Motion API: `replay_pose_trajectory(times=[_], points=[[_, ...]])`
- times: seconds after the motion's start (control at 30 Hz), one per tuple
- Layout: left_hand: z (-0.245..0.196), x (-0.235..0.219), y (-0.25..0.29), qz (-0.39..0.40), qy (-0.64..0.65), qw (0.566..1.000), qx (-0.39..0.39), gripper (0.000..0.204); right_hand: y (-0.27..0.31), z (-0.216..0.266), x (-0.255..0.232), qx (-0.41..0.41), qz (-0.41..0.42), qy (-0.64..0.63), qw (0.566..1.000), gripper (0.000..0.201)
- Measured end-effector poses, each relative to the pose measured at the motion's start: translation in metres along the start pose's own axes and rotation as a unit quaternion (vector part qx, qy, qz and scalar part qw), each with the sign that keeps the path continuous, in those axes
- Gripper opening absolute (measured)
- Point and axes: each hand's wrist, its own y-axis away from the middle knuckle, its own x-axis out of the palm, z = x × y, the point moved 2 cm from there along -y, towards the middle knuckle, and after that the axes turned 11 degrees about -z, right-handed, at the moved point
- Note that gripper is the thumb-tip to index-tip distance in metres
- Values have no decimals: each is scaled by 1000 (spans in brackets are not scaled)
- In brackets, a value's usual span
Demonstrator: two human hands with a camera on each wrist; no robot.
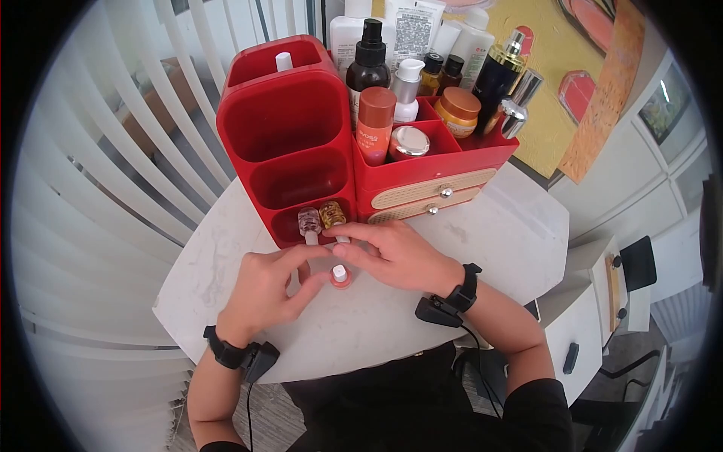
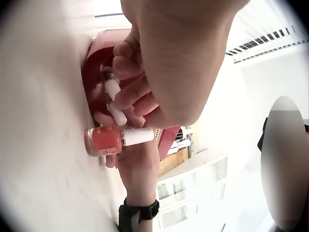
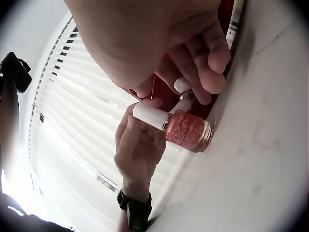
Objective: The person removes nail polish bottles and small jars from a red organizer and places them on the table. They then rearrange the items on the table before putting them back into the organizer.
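Two nail polish bottles lean in the lowest compartment of a red organizer (image 1: pixel 282 202): one with clear glass (image 1: pixel 309 219), one with gold flakes (image 1: pixel 331 213). Their white caps point toward me. My left hand (image 1: pixel 263 286) has its fingers loosely bent beside the clear bottle's cap (image 2: pixel 113 89). From the other side, my right hand (image 1: pixel 407 256) reaches with its index finger at the gold bottle, thumb near the cap. A coral nail polish bottle (image 1: pixel 341 277) with a white cap (image 3: pixel 150 115) stands upright on the table between both hands, held by neither.
The organizer's right part holds an orange-red tube (image 1: pixel 375 124), a silver-lidded jar (image 1: pixel 410 141) and several bottles, above two woven-front drawers (image 1: pixel 433 188). White blinds (image 1: pixel 113 248) hang at the left. The marble-look tabletop (image 1: pixel 497 248) ends close to my body.
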Motion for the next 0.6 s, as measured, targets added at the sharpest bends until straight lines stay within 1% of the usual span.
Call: replay_pose_trajectory(times=[0.03,0.07,0.13,0.27,0.37,0.43,0.47,0.53,0.57,0.6], points=[[-1,0,1,19,27,999,21,28,0,1,-1,0,0,0,1000,49],[-3,2,0,18,27,999,21,28,0,1,-1,12,5,-6,1000,49],[-9,11,0,55,44,997,20,27,-1,1,0,23,12,-11,1000,49],[-5,19,3,52,48,997,17,27,-1,2,-1,22,16,-17,999,49],[-2,17,5,33,42,998,31,25,0,2,-1,19,17,-7,1000,50],[-1,10,5,-14,75,997,-1,22,0,0,-1,13,13,-2,1000,51],[-2,8,4,-14,75,997,0,22,1,1,-2,12,14,1,1000,51],[-2,0,2,-117,80,990,-22,20,1,0,-2,11,15,4,1000,52],[-1,-6,0,-129,53,990,-9,24,1,0,-2,16,19,3,1000,52],[1,-8,-1,-130,53,990,-9,24,1,0,-2,20,24,1,1000,52]])
